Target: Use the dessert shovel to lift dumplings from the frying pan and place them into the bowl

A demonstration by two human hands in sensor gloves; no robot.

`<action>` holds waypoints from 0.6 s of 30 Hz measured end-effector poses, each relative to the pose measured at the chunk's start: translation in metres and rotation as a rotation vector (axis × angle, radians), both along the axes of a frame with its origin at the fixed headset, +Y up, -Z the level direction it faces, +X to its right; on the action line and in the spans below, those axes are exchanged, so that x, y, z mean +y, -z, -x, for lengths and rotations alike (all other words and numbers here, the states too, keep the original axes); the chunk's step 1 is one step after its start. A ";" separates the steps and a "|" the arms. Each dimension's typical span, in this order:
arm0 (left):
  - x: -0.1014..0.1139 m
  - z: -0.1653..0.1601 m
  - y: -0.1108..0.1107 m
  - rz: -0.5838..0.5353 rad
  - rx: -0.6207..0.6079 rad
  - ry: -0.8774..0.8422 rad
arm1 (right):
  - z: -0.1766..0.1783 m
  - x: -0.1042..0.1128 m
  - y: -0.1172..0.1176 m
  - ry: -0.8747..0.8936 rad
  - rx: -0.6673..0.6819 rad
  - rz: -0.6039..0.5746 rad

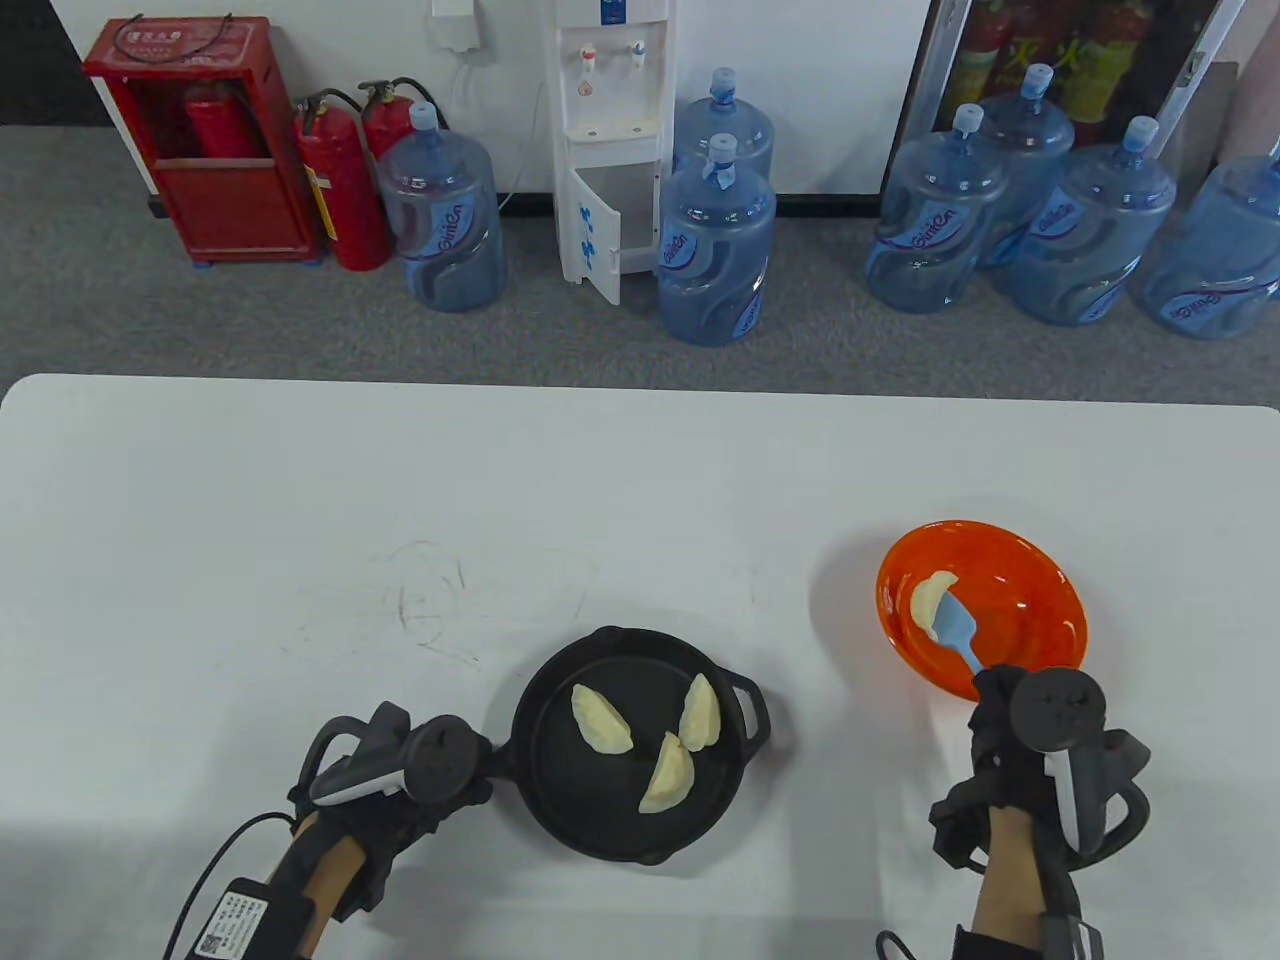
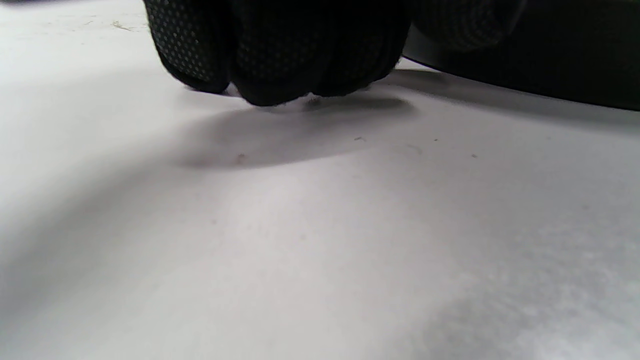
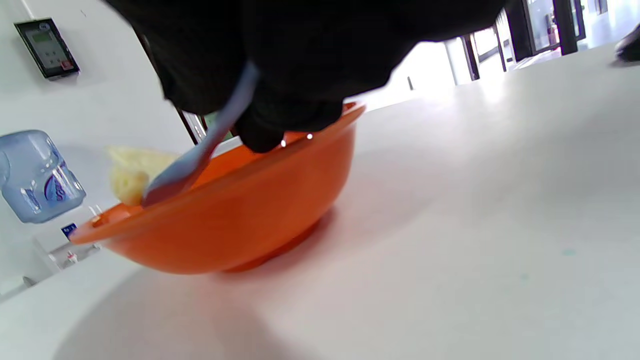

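In the frying pan [image 1: 560,810], three dumplings [image 1: 601,719]; one in the bowl [image 1: 1040,590].

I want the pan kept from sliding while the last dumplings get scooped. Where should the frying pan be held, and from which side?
Judging by its pose, grip the frying pan by its long handle, which points left toward the left hand already there. Come in from the left, low along the table. That leaves the rim near the three dumplings open for the blue shovel coming from the right.
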State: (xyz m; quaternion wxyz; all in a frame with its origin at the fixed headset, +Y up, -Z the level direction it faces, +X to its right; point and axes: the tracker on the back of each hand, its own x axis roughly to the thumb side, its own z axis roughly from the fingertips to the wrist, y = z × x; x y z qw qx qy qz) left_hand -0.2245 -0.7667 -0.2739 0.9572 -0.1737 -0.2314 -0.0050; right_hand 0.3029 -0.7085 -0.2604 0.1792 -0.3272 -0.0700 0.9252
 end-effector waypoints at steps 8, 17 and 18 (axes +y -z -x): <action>0.000 0.000 0.000 0.000 0.000 0.001 | 0.013 0.003 0.005 -0.168 0.025 0.059; 0.000 0.000 0.000 0.001 0.000 0.002 | 0.025 0.003 0.010 -0.293 0.052 0.110; 0.000 0.000 0.000 0.001 0.000 0.002 | 0.027 0.003 0.011 -0.314 0.054 0.116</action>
